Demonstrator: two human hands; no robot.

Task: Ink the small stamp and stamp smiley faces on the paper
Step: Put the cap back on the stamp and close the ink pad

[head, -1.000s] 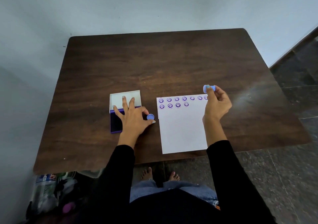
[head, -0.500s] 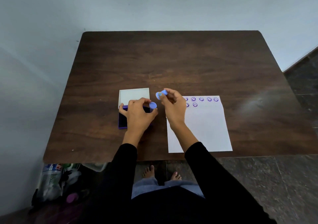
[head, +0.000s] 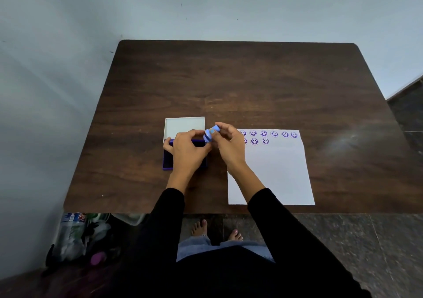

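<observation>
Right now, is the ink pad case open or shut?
Open. The ink pad case has its white lid swung back flat on the table, with the dark pad exposed beneath the left hand.

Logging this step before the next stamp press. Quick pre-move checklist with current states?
1. Stamp held in right hand: ok.
2. Cap clear of the stamp: not ok, left hand holds it against the stamp.
3. Ink pad open, lid back: ok.
4. Pad surface reachable: not ok, left hand covers it.
5. Blank room on paper below the smiley faces: ok.
6. Stamp face inked: cannot tell.
</observation>
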